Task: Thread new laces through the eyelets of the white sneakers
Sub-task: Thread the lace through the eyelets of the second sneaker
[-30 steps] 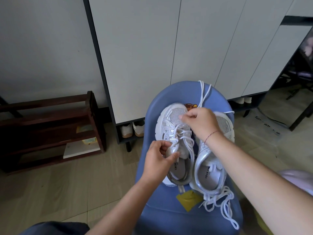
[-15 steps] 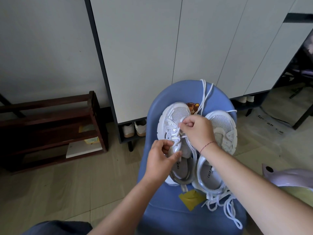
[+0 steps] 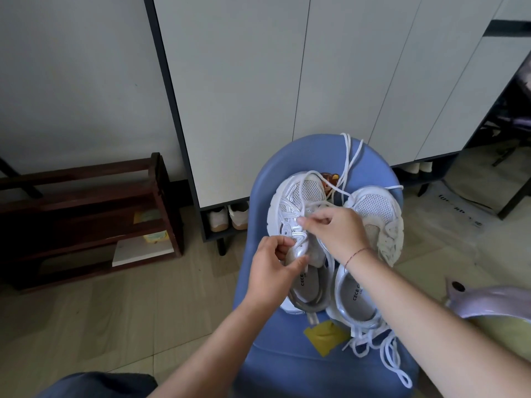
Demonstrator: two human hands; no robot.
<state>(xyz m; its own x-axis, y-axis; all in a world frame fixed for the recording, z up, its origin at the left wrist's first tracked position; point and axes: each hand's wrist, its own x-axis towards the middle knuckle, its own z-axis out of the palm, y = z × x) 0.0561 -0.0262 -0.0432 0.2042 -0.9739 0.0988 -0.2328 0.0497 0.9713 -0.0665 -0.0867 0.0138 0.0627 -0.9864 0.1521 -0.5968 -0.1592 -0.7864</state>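
Two white and silver sneakers lie side by side on a blue stool (image 3: 287, 366), toes pointing away from me. My left hand (image 3: 273, 268) pinches the eyelet edge and tongue of the left sneaker (image 3: 290, 208). My right hand (image 3: 334, 231) pinches a white lace (image 3: 346, 165) at that sneaker's eyelets; the lace loops over the toe and trails across the stool's far edge. The right sneaker (image 3: 373, 208) lies partly under my right forearm. A bundle of loose white laces (image 3: 385, 351) lies by its heel.
A yellow tag (image 3: 323, 336) lies on the stool near the heels. A white cabinet (image 3: 258, 81) stands behind, with shoes (image 3: 228, 218) under it. A dark wooden shoe rack (image 3: 86, 214) is at left. A lilac object (image 3: 488, 300) sits at right.
My right hand has moved nearer and leftward from the toe area to the left sneaker's eyelets, drawing the lace with it. The left hand keeps its hold.
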